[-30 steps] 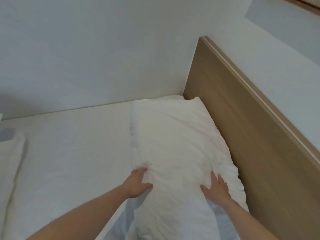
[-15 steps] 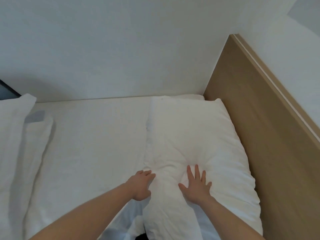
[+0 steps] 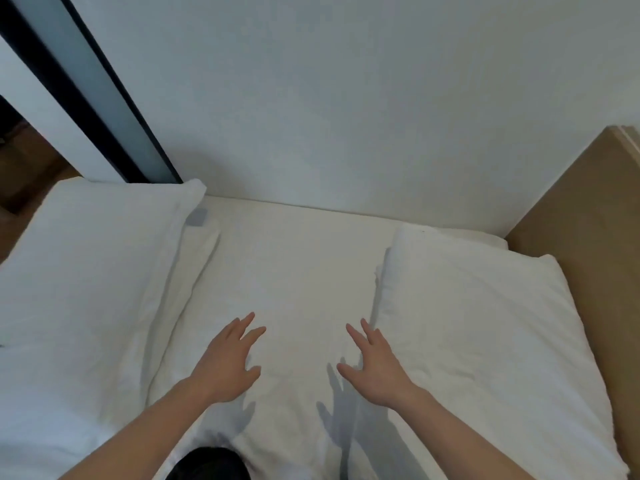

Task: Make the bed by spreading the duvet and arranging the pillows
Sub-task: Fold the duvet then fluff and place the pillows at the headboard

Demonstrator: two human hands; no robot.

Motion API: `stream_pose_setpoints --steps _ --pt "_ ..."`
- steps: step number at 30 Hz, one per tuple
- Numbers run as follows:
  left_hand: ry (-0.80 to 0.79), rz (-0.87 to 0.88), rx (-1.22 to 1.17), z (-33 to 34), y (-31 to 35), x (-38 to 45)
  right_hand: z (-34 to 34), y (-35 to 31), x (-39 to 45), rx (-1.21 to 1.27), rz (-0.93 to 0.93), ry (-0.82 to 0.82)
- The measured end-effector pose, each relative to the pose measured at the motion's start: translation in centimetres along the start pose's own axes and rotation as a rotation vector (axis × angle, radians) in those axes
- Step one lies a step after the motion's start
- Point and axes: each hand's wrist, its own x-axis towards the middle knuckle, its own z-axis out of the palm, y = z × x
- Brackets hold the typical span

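A white pillow lies flat on the right of the bed, its long side against the wooden headboard. A folded white duvet with a small grey tag is piled on the left of the bed. Between them shows the bare white sheet. My left hand hovers over the sheet with its fingers spread and nothing in it. Just left of the pillow's edge, my right hand is spread the same way, holding nothing.
A white wall runs along the far side of the bed. A dark-framed glass door stands at the upper left, with wooden floor beside it. A dark piece of clothing shows at the bottom edge.
Both hands have come off the pillow and moved left over the bare sheet, fingers spread. The view has swung left, bringing the folded duvet and the door into sight.
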Motion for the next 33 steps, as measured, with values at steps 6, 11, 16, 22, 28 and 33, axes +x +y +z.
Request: stream_pose_setpoints --steps 6,11,16,22,28,33 --pt "0.072 -0.177 -0.024 -4.7 -10.1 -1.8 1.1 -9.3 3.9 -0.087 -0.128 -0.032" --pt "0.121 -0.321 -0.044 -7.6 -19.8 -2.7 4.4 -16.0 6.7 -0.127 -0.162 -0.073" --pt "0.172 -0.503 -0.092 -10.6 -32.2 -3.4 7.8 -22.3 9.7 -0.129 -0.153 -0.084" --pt "0.139 -0.769 -0.244 -11.8 -45.6 -3.4 11.9 -28.9 12.2 -0.122 -0.152 -0.115" --pt "0.153 -0.929 -0.598 -11.0 -52.7 -3.5 14.6 -33.2 13.4 -0.089 -0.149 -0.156" --pt "0.167 -0.914 -0.662 -10.2 -53.0 -2.6 15.6 -33.7 13.8 -0.057 -0.099 -0.166"
